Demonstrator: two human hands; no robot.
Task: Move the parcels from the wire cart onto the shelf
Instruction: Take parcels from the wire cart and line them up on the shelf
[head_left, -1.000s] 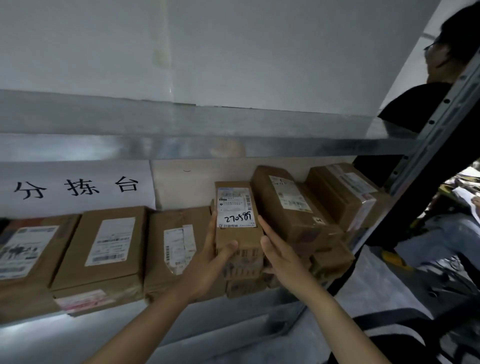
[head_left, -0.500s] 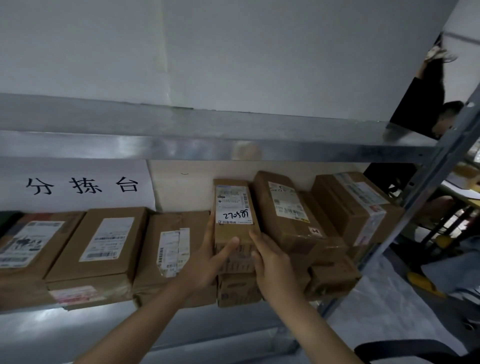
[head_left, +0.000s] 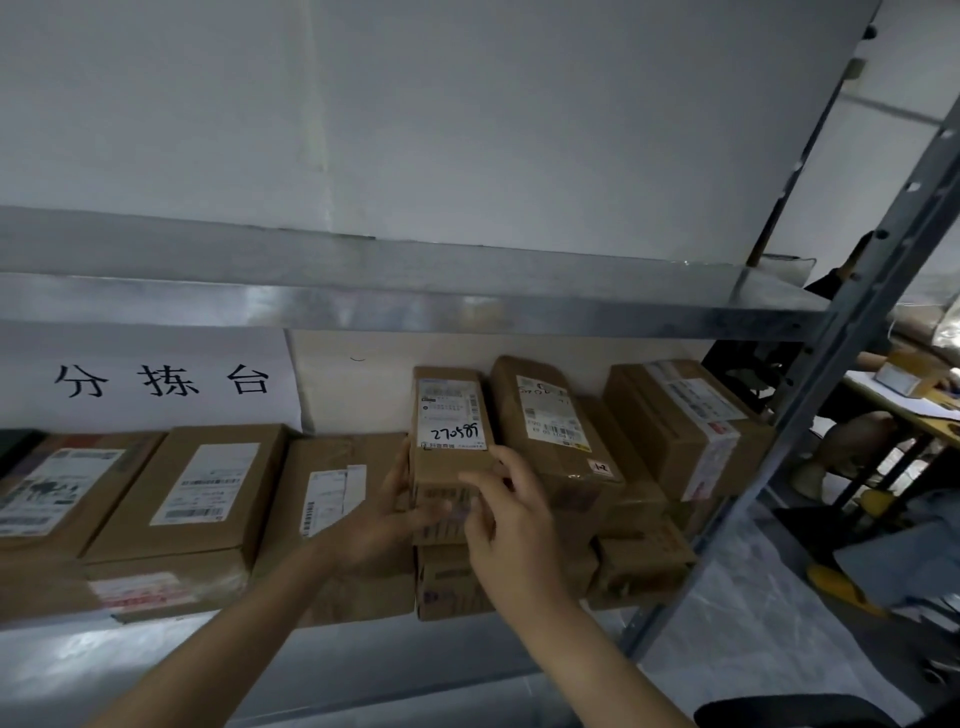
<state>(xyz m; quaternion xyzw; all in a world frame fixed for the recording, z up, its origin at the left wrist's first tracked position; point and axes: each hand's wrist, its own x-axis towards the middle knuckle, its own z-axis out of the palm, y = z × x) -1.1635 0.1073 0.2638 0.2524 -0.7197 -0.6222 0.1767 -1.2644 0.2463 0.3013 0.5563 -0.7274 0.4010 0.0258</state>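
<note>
A narrow brown parcel (head_left: 451, 415) with a white label and handwritten digits sits on top of another small box (head_left: 441, 587) on the metal shelf (head_left: 311, 649). My left hand (head_left: 384, 525) holds its left side, thumb across the front. My right hand (head_left: 511, 519) is at its front right corner, fingers curled against the box. More brown parcels lie on both sides of it along the shelf: one (head_left: 332, 499) to the left, a taller one (head_left: 550, 415) to the right. The wire cart is out of view.
A paper sign with black characters (head_left: 156, 382) hangs on the wall behind the left parcels. An upper shelf board (head_left: 415, 306) runs overhead. A grey upright post (head_left: 810, 405) bounds the shelf on the right; beyond it a person sits at a table (head_left: 914, 405).
The view has turned up and left a little. My right hand slid from the parcel's right side onto its front corner. The parcel sits deeper on the stack.
</note>
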